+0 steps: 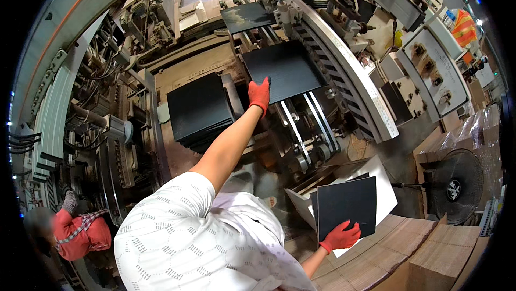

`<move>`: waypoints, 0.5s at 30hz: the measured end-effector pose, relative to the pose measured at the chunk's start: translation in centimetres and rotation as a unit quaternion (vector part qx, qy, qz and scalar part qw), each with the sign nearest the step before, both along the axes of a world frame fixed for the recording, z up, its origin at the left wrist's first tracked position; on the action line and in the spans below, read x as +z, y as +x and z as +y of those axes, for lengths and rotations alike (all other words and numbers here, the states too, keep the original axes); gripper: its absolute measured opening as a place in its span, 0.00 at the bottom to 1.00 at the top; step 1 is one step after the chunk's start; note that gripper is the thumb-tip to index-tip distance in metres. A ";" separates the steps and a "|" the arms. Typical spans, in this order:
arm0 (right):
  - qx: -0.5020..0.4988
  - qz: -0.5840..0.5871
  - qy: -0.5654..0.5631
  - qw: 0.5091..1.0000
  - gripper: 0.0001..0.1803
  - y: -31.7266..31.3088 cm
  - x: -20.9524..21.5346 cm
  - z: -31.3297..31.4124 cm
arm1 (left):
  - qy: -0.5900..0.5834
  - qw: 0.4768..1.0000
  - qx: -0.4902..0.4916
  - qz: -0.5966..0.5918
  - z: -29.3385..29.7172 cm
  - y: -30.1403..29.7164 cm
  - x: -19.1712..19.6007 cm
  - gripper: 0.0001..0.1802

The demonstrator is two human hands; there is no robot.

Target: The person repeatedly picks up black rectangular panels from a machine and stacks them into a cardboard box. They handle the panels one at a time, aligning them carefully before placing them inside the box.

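I stand over a big, grimy machine (161,65) in a workshop, its belts and metal rails (301,124) running away from me toward the far side. My left hand (259,95), in a red glove, reaches far out and lies flat with fingers together on the near left corner of a black sheet (285,70) lying on those rails. My right hand (340,236), gloved too, is clamped on the lower corner of another black sheet (346,205), held upright near me on the right, in front of a white tray (384,183). My shoulder and patterned shirt hide much of the near floor. A stack of black sheets (199,111) sits left of my arm. A fan (454,186) and cardboard boxes (430,253) stand at right; a person in red (78,232) crouches near left.
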State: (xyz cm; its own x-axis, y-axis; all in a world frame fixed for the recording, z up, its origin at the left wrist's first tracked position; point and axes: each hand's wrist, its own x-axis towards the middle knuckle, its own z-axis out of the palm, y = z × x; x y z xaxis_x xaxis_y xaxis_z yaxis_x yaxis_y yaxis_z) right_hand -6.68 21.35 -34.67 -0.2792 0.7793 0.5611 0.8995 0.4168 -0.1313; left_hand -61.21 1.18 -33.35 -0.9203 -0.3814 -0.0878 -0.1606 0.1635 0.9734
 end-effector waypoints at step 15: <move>-0.008 0.019 -0.053 0.998 0.18 -0.3 0.5 -0.2 | -0.075 0.995 0.019 -0.057 -0.1 -0.1 -0.2 0.32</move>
